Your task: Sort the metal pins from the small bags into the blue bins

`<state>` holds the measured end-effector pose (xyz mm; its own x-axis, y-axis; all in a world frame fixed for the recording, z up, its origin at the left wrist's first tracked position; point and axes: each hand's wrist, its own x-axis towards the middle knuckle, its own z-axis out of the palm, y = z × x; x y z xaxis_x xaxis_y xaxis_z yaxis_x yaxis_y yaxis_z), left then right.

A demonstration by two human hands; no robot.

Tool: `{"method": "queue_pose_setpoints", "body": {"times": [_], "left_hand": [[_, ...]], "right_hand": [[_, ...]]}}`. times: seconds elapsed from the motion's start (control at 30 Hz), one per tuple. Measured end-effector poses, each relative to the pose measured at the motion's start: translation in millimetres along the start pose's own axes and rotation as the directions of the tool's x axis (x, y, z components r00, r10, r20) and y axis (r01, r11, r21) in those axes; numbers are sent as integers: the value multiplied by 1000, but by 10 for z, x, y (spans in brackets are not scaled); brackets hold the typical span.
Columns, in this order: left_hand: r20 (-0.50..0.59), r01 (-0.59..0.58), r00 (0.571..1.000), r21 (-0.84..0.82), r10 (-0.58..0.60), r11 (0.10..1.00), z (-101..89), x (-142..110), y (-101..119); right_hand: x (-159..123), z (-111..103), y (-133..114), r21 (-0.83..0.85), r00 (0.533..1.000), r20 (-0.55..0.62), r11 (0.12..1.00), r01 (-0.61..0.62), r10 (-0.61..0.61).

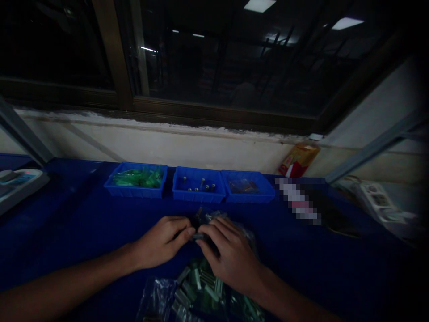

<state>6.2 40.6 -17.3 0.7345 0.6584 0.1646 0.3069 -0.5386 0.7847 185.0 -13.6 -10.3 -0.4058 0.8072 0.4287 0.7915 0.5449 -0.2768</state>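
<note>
A small dark cylindrical part (198,235) sits between the fingertips of both hands, over the blue table. My left hand (167,239) pinches at its left end, thumb and index finger together. My right hand (231,255) is closed on its other end, thumb below and fingers curled over it. Just behind the fingers lies a crumpled clear plastic bag (216,215), partly hidden by my right hand. Below the hands, a pile of metal and pale cylindrical pieces (201,281) rests on green and clear plastic, with another clear bag (157,295) at its left.
Three blue bins stand along the back: one with green plastic bags (137,177), one with several small metal fittings (202,185), one with a clear bag (244,186). A white scale-like device (23,185) is at left. A red-gold packet (299,160) leans against the wall.
</note>
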Motion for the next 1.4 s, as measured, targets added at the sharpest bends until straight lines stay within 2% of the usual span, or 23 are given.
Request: {"method": "queue_pose_setpoints", "body": {"times": [0.2, 0.43, 0.57, 0.7, 0.9, 1.13, 1.4], "left_hand": [[-19, -21, 1000, -115, 19, 993, 30, -44, -15], [-64, -89, 994, 11, 89, 996, 44, -81, -34], [-61, -63, 996, 33, 65, 997, 34, -86, -19], [-68, -42, 997, 26, 44, 999, 20, -96, -7], [-80, -36, 996, 29, 39, 999, 8, -99, -9], [-166, -137, 975, 76, 148, 988, 27, -101, 2], [-181, -130, 968, 226, 173, 965, 35, -104, 8]], "right_hand": [[-5, 10, 21, 36, 1000, -9, 999, -4, 4], [-13, 13, 10, 24, 999, 2, 999, 48, -48], [-22, -3, 12, 53, 999, 23, 998, 36, -37], [-31, -10, 12, 58, 1000, -6, 998, 3, -2], [-42, 22, 20, -2, 995, -61, 997, 73, -73], [-21, 35, -2, 47, 995, -96, 999, 6, -1], [-32, 15, -42, 8, 999, -38, 1000, -28, 29]]}}
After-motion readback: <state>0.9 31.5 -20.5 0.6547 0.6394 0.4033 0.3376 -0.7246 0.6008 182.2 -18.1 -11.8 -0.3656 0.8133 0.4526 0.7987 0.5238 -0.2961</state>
